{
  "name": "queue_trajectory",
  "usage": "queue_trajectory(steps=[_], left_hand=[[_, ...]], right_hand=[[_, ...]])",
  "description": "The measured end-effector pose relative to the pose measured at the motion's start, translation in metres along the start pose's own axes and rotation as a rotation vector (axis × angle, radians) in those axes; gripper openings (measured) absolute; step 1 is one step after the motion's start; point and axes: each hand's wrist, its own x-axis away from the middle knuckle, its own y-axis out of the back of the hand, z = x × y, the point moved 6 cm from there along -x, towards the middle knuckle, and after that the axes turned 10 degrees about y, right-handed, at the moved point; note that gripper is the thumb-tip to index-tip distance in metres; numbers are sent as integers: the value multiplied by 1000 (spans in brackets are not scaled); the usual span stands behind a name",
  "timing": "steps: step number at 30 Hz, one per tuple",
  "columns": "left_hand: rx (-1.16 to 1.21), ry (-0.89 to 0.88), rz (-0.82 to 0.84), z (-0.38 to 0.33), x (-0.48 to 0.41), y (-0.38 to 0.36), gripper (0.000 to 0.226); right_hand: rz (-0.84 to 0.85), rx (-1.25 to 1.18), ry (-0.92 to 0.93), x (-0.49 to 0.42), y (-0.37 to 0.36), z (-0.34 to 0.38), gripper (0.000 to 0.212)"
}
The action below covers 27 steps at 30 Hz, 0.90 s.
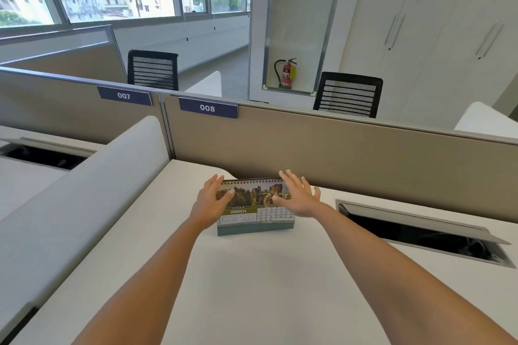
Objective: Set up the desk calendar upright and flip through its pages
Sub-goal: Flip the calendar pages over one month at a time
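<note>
Both hands, left hand [214, 200] and right hand [298, 197], rest spread-fingered, ungripping, against the upright spiral-bound March desk calendar [256, 211] on the white desk [266, 288].

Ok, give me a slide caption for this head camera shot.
Both hands, left hand and right hand, steady an upright desk calendar open at March on a white desk.

In front of you stands the paper desk calendar [256, 206] with a glossy printed landscape photo, thin metal wire spiral binding [252, 180] along its top and a matt dark green card base. It sits on the smooth, matt white laminate desk [269, 283]. Behind it, the beige partition panel [350, 154] looks like matt woven cloth edged with brushed metal trim.
</note>
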Motion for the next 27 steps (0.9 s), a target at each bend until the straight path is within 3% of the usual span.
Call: queue_trajectory(steps=[4, 8, 11, 16, 20, 27], left_hand=[[183, 134, -26, 20, 6, -6, 75], [205, 325, 59, 52, 11, -23, 78], [214, 384, 127, 64, 17, -38, 77], [317, 335, 188, 56, 25, -54, 62], [361, 293, 189, 48, 31, -56, 51], [379, 309, 181, 48, 39, -61, 59]], right_hand=[[-228, -120, -233, 16, -4, -22, 82], [-158, -442, -444, 31, -32, -46, 93], [-20, -690, -436, 39, -48, -38, 86], [-15, -750, -297, 42, -52, -11, 52], [-61, -788, -292, 42, -54, -8, 51], [-35, -745, -316, 46, -57, -10, 50]])
